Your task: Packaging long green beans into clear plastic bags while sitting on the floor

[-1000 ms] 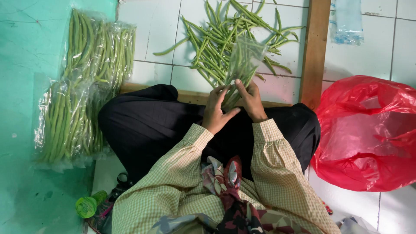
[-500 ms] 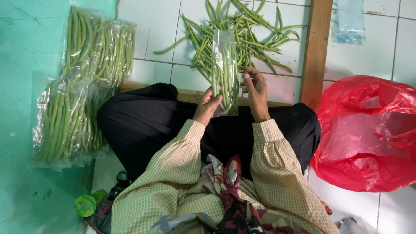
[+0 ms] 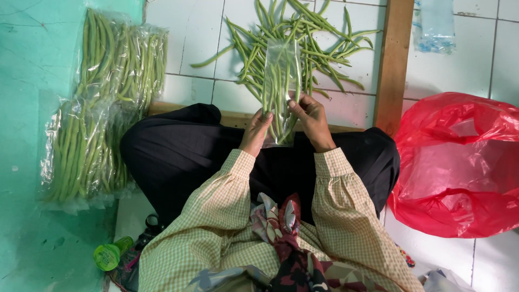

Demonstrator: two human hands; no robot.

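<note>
Hands, two: left hand (image 3: pixel 255 131) and right hand (image 3: pixel 311 118) pinch one clear bag of green beans (image 3: pixel 280 89) upright above the lap. Beyond lies one loose bean pile (image 3: pixel 303 40); four filled bags (image 3: pixel 102 108) lie left, one red plastic bag (image 3: pixel 459 162) right.

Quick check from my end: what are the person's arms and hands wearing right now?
Both arms wear long, loose sleeves in a fine yellow-and-white check, ending in buttoned-looking cuffs at the wrists. The left hand and right hand are bare: no gloves or rings visible.
</note>
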